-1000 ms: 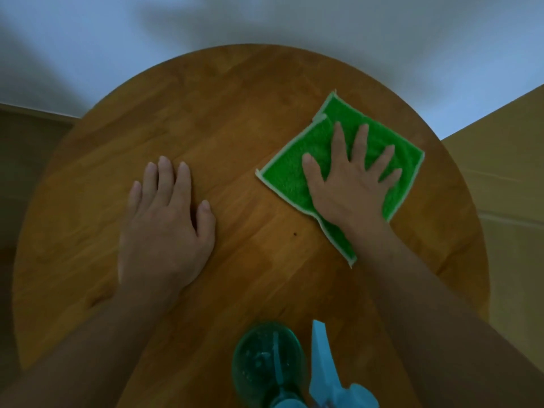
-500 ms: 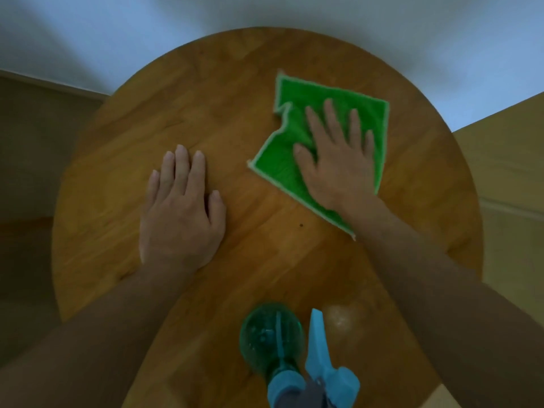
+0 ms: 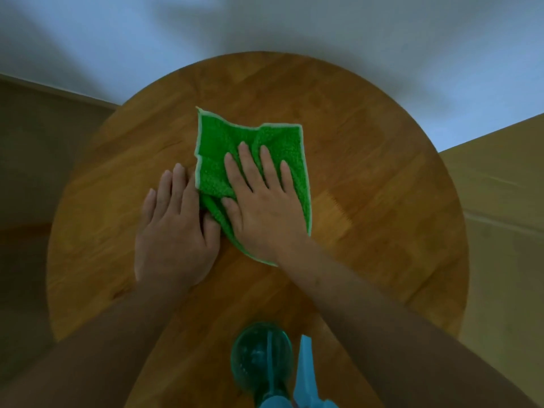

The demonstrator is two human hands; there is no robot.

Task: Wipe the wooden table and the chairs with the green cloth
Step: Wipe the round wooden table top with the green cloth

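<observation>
Dim, bluish light. Soft shadows mottle the wall. The forearms look dark near the bottom edge. Slight motion blur softens everything; wide-angle distortion bends the table rim.

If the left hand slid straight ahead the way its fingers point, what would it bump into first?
Probably the green cloth: the left hand lies flat beside it, fingertips aimed at the cloth's near-left edge. Beyond is bare wooden table.

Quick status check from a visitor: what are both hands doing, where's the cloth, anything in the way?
Right hand flat on green cloth, mid-table. Left hand flat on wooden table, beside the cloth. Spray bottle at near edge, off the cloth.
</observation>
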